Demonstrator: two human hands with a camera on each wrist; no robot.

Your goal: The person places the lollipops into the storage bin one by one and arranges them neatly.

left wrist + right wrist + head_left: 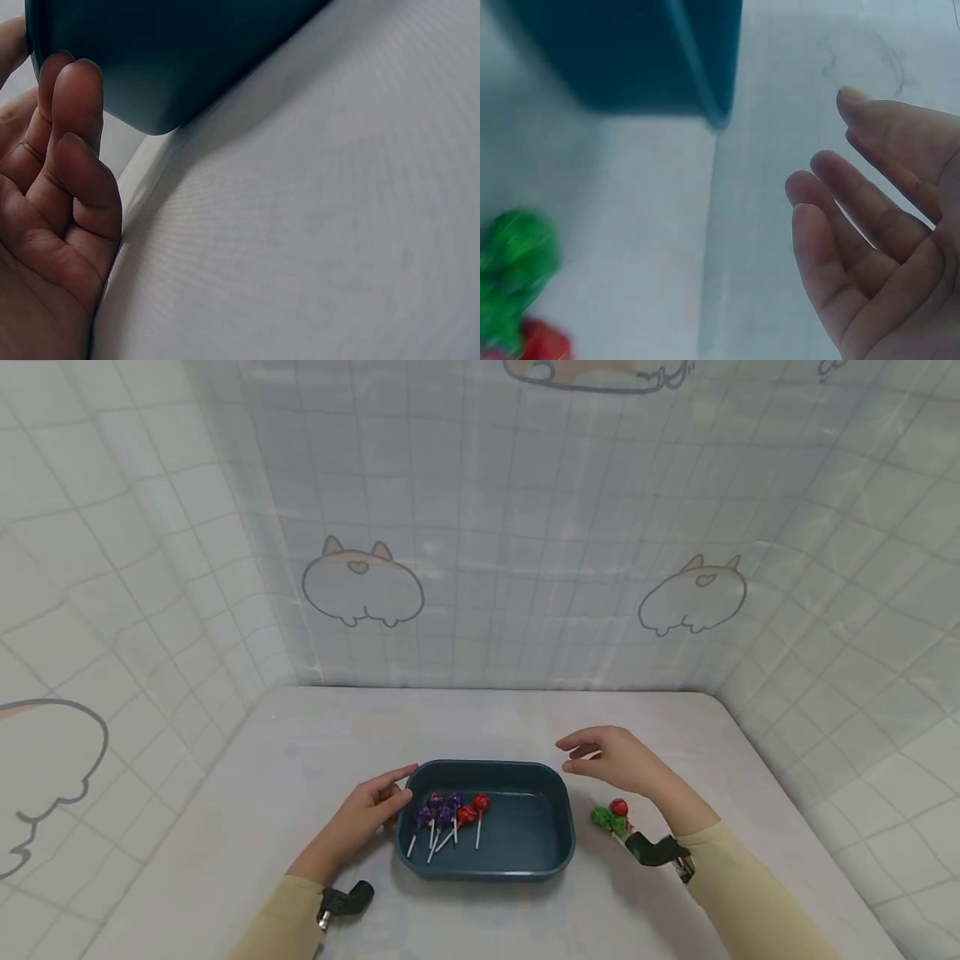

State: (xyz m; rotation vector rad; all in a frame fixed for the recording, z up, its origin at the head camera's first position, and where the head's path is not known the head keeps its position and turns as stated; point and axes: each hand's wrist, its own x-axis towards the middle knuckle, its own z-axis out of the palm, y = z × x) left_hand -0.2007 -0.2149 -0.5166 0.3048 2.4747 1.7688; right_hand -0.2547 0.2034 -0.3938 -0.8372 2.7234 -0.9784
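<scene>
In the head view, a dark teal tray (517,835) holds several lollipops with purple wrappers (422,816) and red-wrapped lollipops (481,802), bunched on its left side. My left hand (367,814) touches the tray's left rim, thumb and index fingertip right at the edge. The left wrist view has its fingers (79,105) loosely bent beside the outer wall. My right hand (611,760) hovers past the tray's far right corner, fingers relaxed and holding nothing. Green-wrapped lollipops (602,816) and a red lollipop (618,807) lie right of the tray, partly hidden by the right wrist's strap mount.
A pale cloth covers the table (337,735). Grid-patterned curtains (480,527) with cartoon animal drawings stand at the back and on both sides. Black camera mounts (348,900) are strapped to both wrists.
</scene>
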